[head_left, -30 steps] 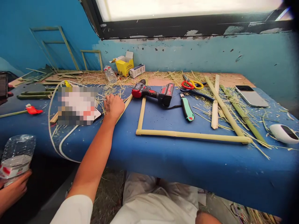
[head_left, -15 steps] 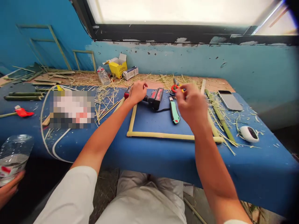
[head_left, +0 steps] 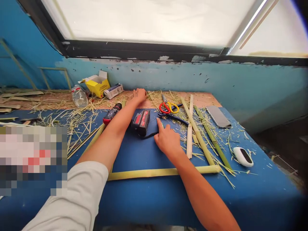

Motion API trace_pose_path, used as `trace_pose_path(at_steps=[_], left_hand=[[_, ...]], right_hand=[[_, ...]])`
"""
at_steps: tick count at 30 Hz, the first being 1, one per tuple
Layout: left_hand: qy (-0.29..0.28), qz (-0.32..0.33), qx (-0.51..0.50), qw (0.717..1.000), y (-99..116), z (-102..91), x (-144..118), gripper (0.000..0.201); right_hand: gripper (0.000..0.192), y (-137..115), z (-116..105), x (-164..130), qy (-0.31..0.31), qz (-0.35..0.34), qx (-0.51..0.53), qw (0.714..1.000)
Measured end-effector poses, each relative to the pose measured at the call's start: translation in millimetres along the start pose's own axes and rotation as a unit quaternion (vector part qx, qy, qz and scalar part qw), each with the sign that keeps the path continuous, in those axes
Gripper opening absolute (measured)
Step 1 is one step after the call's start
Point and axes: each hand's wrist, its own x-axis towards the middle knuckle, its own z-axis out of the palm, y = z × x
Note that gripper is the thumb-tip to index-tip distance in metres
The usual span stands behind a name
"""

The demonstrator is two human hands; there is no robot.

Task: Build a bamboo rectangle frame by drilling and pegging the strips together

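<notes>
Left hand (head_left: 139, 94) reaches far over the drill (head_left: 134, 118), fingers spread flat on the straw-strewn table (head_left: 168, 199) edge near the wall. Right hand (head_left: 167, 139) rests curled beside the drill battery, probably covering the green knife; grip unclear. Bamboo frame (head_left: 149, 173) lies under both arms.

Left arm stretched far forward in a white sleeve, left hand (head_left: 139, 94) lying palm down, fingers spread flat. Right forearm bare, angled in from the lower right, right hand (head_left: 166, 139) resting palm down with its fingers loosely curled, closer in.
</notes>
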Motion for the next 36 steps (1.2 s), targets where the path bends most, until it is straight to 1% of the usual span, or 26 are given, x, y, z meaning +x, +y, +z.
trace_pose_path(at_steps=[2,4,7,9,10,11,13,14,15,17,18,19,20,21,22,23,24,25,26,28,30,32,34,36], left_hand=[[0.001,0.014,0.008,1.0,3.8,2.7,2.2,0.034],[0.009,0.03,0.018,0.999,8.0,-0.1,0.7,0.035],[0.017,0.041,0.029,0.999,12.6,-14.6,-9.6,0.04],[0.009,0.034,0.028,0.999,11.1,-29.1,-27.6,0.042],[0.008,0.033,0.023,0.999,8.5,-36.6,-41.5,0.044],[0.023,0.038,0.004,0.999,4.8,-43.8,-58.8,0.045],[0.076,0.062,-0.057,0.994,-4.5,-54.6,-101.3,0.04],[0.099,0.08,-0.096,0.987,-9.2,-57.4,-124.5,0.035],[0.107,0.09,-0.141,0.98,-13.4,-58.3,-147.4,0.03],[0.088,0.088,-0.251,0.96,-18.8,-54.6,-187.8,0.021],[0.069,0.083,-0.269,0.957,-19.7,-50.7,-204.0,0.021],[0.048,0.076,-0.295,0.951,-19.4,-46.3,-217.1,0.022],[0.023,0.064,-0.353,0.933,-17.9,-42.0,-227.4,0.023],[0.004,0.053,-0.401,0.915,-15.5,-38.4,-235.4,0.024],[-0.016,0.04,-0.448,0.893,-12.6,-35.9,-241.6,0.027],[-0.037,0.024,-0.485,0.873,-9.4,-35.1,-246.6,0.03],[-0.048,0.005,-0.512,0.858,-6.4,-35.8,-250.9,0.032],[-0.058,-0.013,-0.533,0.844,-4.0,-38.0,-255.0,0.034],[-0.059,-0.027,-0.549,0.833,-2.2,-41.2,-259.1,0.035],[-0.044,-0.038,-0.577,0.815,-1.0,-48.5,-268.1,0.035],[-0.034,-0.036,-0.595,0.802,-1.9,-54.0,-277.5,0.033],[-0.044,-0.031,-0.602,0.797,-3.7,-55.8,-285.6,0.026],[-0.047,-0.021,-0.595,0.802,-6.1,-54.1,-290.2,0.016],[-0.027,-0.001,-0.574,0.819,-9.4,-50.8,-291.0,0.01]], right_hand=[[0.074,2.1,-0.6,1.6,0.011,0.003,0.006,1.0],[0.073,5.5,-1.6,2.4,0.019,-0.003,0.016,1.0],[0.072,11.7,-1.7,3.9,0.028,-0.015,0.057,0.998],[0.069,15.7,-0.2,6.2,0.024,-0.021,0.114,0.993],[0.064,17.6,0.7,7.9,0.018,-0.026,0.142,0.989],[0.056,19.6,1.5,9.9,0.012,-0.032,0.164,0.986],[0.042,23.6,1.9,14.5,0.013,-0.037,0.185,0.982],[0.041,25.5,1.1,16.9,0.023,-0.033,0.187,0.982],[0.042,27.4,-0.4,19.1,0.036,-0.022,0.188,0.981],[0.048,30.4,-4.6,22.3,0.089,0.012,0.204,0.975],[0.049,31.5,-6.8,23.2,0.133,0.023,0.222,0.966],[0.049,32.2,-8.6,23.4,0.182,0.023,0.246,0.952],[0.047,32.4,-9.8,23.0,0.232,0.01,0.275,0.933],[0.045,31.9,-10.3,22.1,0.273,-0.017,0.306,0.912],[0.043,30.6,-10.0,20.6,0.298,-0.051,0.334,0.893],[0.043,28.5,-9.2,18.8,0.305,-0.081,0.353,0.881],[0.043,25.6,-8.0,16.7,0.302,-0.103,0.36,0.877],[0.043,22.1,-6.5,14.4,0.292,-0.123,0.357,0.879],[0.045,18.3,-5.1,12.1,0.28,-0.141,0.347,0.884],[0.05,10.6,-2.4,7.8,0.255,-0.178,0.316,0.896],[0.054,4.0,-0.2,3.9,0.241,-0.207,0.291,0.902],[0.055,-0.8,1.6,0.5,0.238,-0.215,0.275,0.906],[0.054,-3.4,3.1,-1.9,0.24,-0.216,0.273,0.906],[0.054,-3.5,3.9,-2.8,0.243,-0.22,0.282,0.902]])
